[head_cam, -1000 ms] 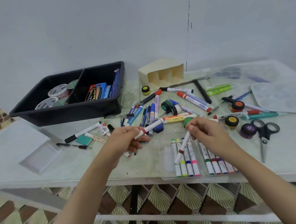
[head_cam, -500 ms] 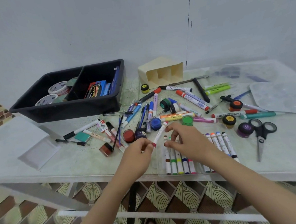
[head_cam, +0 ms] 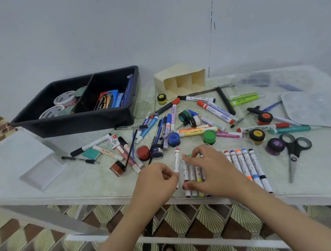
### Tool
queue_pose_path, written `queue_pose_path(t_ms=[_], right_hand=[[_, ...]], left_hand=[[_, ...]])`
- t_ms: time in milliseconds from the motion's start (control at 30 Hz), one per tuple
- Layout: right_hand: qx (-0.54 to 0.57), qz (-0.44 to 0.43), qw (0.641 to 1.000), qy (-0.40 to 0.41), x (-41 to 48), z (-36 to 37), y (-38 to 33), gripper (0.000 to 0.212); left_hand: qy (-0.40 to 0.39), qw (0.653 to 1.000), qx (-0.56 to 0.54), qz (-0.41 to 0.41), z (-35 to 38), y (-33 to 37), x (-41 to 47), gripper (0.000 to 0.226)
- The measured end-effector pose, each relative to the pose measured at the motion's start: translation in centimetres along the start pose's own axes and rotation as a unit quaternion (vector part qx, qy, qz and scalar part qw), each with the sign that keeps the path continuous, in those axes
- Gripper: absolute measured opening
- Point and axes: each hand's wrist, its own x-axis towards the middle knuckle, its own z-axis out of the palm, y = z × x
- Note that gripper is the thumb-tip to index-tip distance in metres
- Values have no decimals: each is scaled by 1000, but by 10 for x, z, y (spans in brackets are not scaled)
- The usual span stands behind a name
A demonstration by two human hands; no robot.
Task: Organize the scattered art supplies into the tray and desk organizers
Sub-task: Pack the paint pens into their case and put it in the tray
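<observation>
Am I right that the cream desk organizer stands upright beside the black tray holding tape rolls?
Not quite: the head view shows the cream desk organizer lying on its side beside the black tray holding tape rolls.

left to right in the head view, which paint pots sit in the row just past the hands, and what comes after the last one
brown pot → red pot → navy pot → blue pot → green pot → yellow-lidded pot → purple pot → scissors

Red-capped white marker (head_cam: 176,161): cap end pointing away, near end pinched by left hand (head_cam: 156,181), set parallel just left of marker row (head_cam: 249,164) in clear tray (head_cam: 237,142) under right hand (head_cam: 214,171).
</observation>
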Motion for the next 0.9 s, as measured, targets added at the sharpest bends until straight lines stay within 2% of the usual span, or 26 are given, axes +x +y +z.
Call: queue_pose_path(t_ms=[300,367,533,633,700,800,900], right_hand=[[-53,6,998,-13,2,-3,-3,81],[-61,5,998,-14,2,-4,-3,80],[-48,1,999,-24,2,-4,1,80],[-34,-4,999,-34,2,-5,3,80],[-28,-7,999,-42,2,-6,4,81],[-17,-7,999,-50,1,-8,6,84],[-14,-5,998,-55,0,-7,6,85]], left_hand=[[11,999,39,14,6,3,0,10],[8,999,48,21,6,3,0,15],[-4,995,69,78,1,0,6,19],[-60,977,104,176,-7,-4,15,46],[-97,961,149,213,-13,-8,21,58],[-138,945,200,221,-15,-12,26,64],[-163,935,204,240,-14,-15,27,65]])
